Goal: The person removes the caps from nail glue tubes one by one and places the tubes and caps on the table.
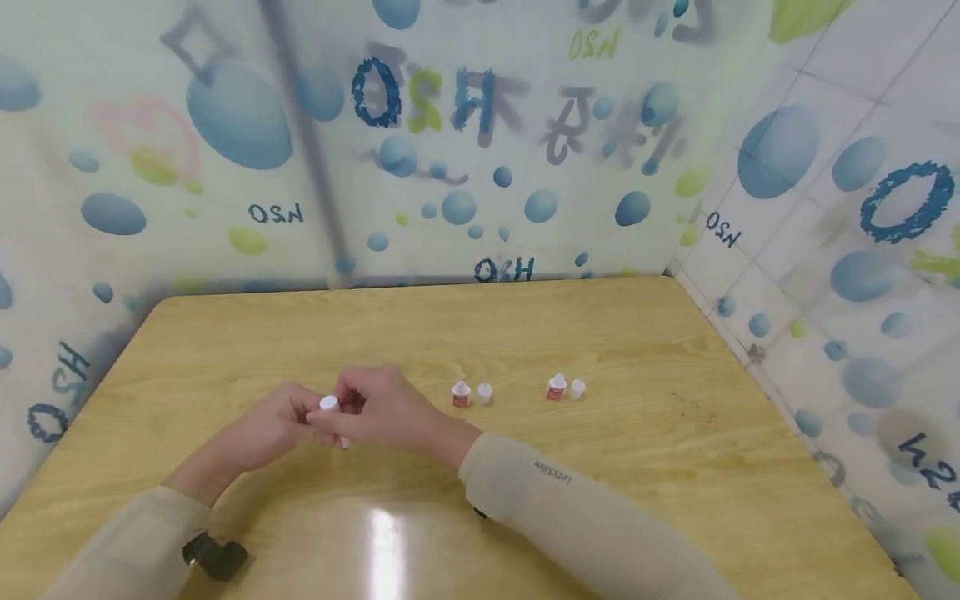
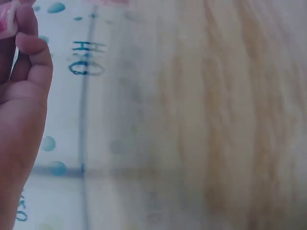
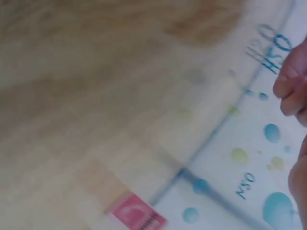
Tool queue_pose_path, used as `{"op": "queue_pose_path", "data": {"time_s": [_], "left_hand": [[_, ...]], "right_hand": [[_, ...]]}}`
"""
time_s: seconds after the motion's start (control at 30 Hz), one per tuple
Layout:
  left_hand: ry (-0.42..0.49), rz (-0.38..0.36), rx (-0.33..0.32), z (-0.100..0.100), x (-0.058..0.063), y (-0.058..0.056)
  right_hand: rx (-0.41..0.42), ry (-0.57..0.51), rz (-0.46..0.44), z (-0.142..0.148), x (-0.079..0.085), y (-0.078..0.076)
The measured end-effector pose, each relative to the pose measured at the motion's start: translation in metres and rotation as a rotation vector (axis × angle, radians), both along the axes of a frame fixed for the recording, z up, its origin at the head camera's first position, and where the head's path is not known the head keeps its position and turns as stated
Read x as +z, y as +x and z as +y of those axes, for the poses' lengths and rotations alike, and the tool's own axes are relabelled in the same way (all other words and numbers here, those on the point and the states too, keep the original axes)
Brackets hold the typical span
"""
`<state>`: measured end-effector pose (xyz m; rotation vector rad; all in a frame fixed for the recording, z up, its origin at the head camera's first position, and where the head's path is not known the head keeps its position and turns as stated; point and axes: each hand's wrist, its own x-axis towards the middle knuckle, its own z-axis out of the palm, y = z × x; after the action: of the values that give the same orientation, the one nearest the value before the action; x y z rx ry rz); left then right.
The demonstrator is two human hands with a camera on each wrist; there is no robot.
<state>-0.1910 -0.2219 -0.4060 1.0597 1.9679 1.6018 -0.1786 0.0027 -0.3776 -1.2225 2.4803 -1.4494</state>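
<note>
A small bottle with a white top [image 1: 328, 403] is held between both hands above the table, leaning slightly. My left hand [image 1: 270, 429] grips it from the left side. In the left wrist view, its pink label [image 2: 6, 20] shows at the fingertips of that hand [image 2: 29, 91]. From the right, my right hand [image 1: 393, 410] pinches the bottle just below its top, the fingers curled. Along the edge of the right wrist view lie the bent fingers [image 3: 293, 91] of the right hand. Between the hands, most of the bottle's body is hidden.
Two small red-labelled bottles, a nearer-left one [image 1: 461, 395] and one farther right [image 1: 556, 387], stand on the wooden table [image 1: 600, 333]. Beside each is a small white cap, one left [image 1: 485, 393] and one right [image 1: 577, 388]. A patterned wall covering [image 1: 450, 183] borders the table.
</note>
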Motion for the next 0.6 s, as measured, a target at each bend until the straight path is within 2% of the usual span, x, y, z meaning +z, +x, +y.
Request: {"op": "queue_pose_path", "data": {"time_s": [0.13, 0.2, 0.27, 0.33, 0.5, 0.53, 0.6], "left_hand": [[0.060, -0.066, -0.142, -0.003, 0.002, 0.003], [0.055, -0.081, -0.177, -0.001, 0.007, 0.002], [0.020, -0.091, -0.165, 0.000, 0.011, 0.003], [-0.031, -0.078, -0.079, 0.002, 0.015, 0.006], [-0.226, -0.018, 0.363, 0.015, 0.023, 0.020], [-0.256, -0.008, 0.432, 0.018, 0.024, 0.022], [-0.298, 0.026, 0.519, 0.023, 0.023, 0.025]], "right_hand": [[0.136, -0.058, -0.001, 0.003, 0.004, 0.005], [0.167, -0.079, -0.041, 0.005, 0.007, 0.005], [0.158, -0.079, -0.099, 0.007, 0.009, 0.006], [0.087, -0.072, -0.148, 0.009, 0.010, 0.008], [-0.225, -0.096, -0.190, 0.007, 0.009, 0.013], [-0.268, -0.110, -0.197, 0.006, 0.008, 0.013], [-0.322, -0.138, -0.207, 0.004, 0.004, 0.014]]}}
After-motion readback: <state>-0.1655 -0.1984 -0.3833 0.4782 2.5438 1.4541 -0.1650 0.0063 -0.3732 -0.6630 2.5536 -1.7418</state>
